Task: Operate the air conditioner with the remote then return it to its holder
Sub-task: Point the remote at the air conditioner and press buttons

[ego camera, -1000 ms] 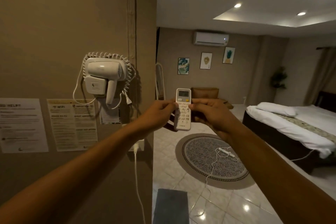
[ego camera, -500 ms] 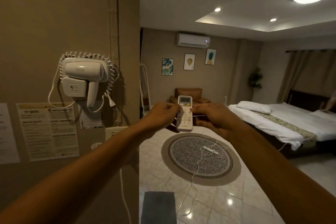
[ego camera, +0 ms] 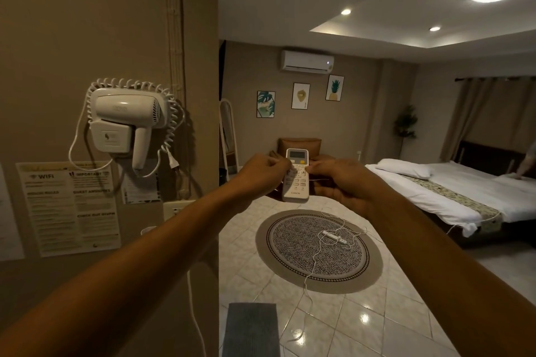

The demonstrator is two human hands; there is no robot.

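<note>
A person's left hand (ego camera: pixel 262 172) and right hand (ego camera: pixel 343 180) pinch a white remote (ego camera: pixel 296 180) upright between them. The wall-mounted air conditioner (ego camera: pixel 307 60) hangs across the room, one small light lit.

— What sort of place was that?
— A rented guest room, clearly: a made bed (ego camera: pixel 435 191) with white linen and a runner, a wall-mounted hair dryer (ego camera: pixel 127 116), and printed notices (ego camera: pixel 68 206) headed "WIFI" and "IMPORTANT".
— Anything else?
— An air conditioner (ego camera: pixel 307 60) over three framed prints (ego camera: pixel 300 95).
</note>
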